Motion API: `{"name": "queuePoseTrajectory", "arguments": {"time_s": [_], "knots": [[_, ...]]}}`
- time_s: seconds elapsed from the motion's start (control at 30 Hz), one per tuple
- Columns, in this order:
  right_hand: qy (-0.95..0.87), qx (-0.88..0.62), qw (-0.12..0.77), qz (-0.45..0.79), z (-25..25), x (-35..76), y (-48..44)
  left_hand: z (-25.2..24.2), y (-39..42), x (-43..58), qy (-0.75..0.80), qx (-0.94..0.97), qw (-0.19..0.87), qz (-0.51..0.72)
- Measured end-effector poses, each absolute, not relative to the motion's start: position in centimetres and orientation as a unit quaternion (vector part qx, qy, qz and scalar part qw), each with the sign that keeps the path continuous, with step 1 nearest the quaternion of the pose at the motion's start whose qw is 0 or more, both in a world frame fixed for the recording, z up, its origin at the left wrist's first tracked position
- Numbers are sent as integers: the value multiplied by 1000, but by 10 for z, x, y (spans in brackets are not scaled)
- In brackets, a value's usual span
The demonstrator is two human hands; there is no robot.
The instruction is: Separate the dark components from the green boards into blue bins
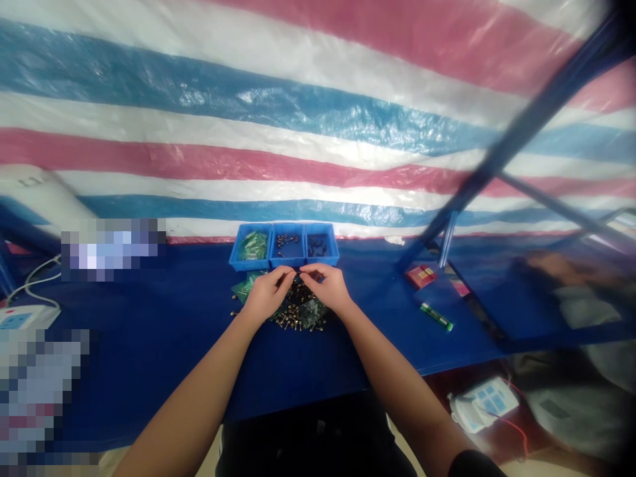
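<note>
My left hand (268, 293) and my right hand (328, 285) meet fingertip to fingertip, both closed in a pinch. Between them shows a small dark piece (297, 273), too small to name. Under the hands lies a pile of small brass-and-black metal parts (293, 317). Green-tinted clear pieces (243, 289) lie at the pile's left, partly hidden by my left hand. Just beyond stand three blue bins: the left bin (233, 260) holds green clear pieces, the middle bin (287, 262) some brass-and-black parts, the right bin (330, 257) small dark parts.
The blue tabletop (163, 344) runs to a striped plastic sheet (278, 159) behind. On the right are a red box (421, 276), a green tube (436, 317) and a slanting blue frame post (477, 175). A power strip (30, 318) with cables sits far left.
</note>
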State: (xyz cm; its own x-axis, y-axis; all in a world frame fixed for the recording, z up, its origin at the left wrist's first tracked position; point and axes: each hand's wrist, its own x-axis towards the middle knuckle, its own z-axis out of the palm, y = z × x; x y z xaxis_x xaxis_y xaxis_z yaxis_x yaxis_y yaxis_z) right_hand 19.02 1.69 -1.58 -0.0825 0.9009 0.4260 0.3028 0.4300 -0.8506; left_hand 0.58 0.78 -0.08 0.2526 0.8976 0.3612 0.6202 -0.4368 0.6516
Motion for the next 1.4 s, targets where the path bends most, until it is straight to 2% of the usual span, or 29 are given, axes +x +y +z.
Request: {"name": "queuePoseTrajectory", "arguments": {"time_s": [1.4], "knots": [[-691,-442,497,283,-12,191,16,-8,12,7,489,769,170,376]]}}
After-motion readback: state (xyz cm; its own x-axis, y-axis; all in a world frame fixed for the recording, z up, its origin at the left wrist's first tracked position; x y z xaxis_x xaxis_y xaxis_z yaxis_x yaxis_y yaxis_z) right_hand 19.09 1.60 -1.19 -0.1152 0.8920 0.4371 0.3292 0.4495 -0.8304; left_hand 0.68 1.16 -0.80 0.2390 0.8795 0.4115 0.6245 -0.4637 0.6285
